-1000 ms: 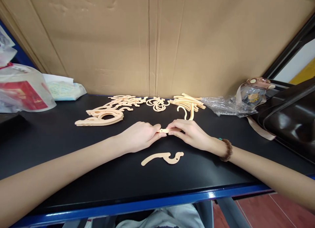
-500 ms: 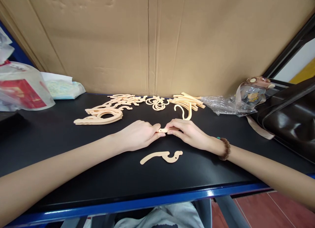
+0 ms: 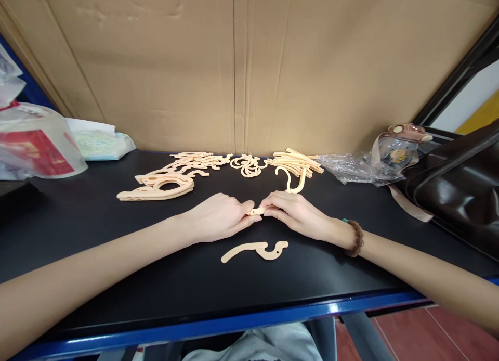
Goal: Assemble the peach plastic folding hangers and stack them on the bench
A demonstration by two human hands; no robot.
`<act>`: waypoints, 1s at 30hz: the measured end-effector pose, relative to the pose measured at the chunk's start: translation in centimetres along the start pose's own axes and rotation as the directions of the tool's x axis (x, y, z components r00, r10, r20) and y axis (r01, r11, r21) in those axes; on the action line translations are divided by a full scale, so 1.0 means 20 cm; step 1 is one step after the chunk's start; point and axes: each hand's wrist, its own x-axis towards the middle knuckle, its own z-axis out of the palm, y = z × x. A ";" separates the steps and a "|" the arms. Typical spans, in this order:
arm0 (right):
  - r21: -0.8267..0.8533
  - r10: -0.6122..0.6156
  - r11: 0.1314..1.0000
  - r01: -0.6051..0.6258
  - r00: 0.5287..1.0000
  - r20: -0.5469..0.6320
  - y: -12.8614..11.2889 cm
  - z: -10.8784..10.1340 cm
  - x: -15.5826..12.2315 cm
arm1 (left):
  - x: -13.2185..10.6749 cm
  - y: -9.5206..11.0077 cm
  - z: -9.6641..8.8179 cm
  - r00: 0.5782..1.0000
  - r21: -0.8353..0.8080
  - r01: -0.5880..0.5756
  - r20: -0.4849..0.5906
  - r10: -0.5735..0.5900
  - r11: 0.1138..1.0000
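Note:
My left hand (image 3: 220, 218) and my right hand (image 3: 294, 209) meet above the table. Between their fingertips they pinch a small beige hanger part (image 3: 256, 211) with a hole in it; most of it is hidden by the fingers. A curved beige hook (image 3: 301, 183) shows just beyond my right hand; whether it joins the held part I cannot tell. Closer to me, a flat beige hanger arm (image 3: 268, 253) with a curled, holed end lies on the table.
Stacked folding hanger pieces (image 3: 171, 192) lie at the left on the black table (image 3: 156, 288). Behind are curved hooks (image 3: 251, 169) and straight strips (image 3: 298, 163). Plastic wrap (image 3: 343, 166), a clear bottle (image 3: 395, 150) and a dark bag (image 3: 460, 184) stand right; a wipes pack (image 3: 103, 145) left.
The held part has turned slightly between my fingertips. The hook beyond my right hand has tilted and now leans further right. The loose hanger arm on the table stays where it was.

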 end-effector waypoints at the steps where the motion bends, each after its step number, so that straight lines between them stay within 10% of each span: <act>1: -0.002 -0.004 1.000 0.004 1.000 -0.001 0.00 0.00 0.00 | 0.00 0.00 0.00 1.000 -0.010 0.001 -0.007 -0.001 1.000; 11: -0.044 -0.026 0.999 0.025 0.999 -0.019 -0.02 0.00 -0.01 | -0.01 -0.03 0.01 0.998 -0.226 -0.049 -0.060 0.036 0.973; 30: -0.214 -0.093 0.972 0.098 0.995 0.033 -0.03 -0.01 0.00 | -0.01 -0.01 0.00 0.999 -0.113 -0.023 -0.025 0.020 0.993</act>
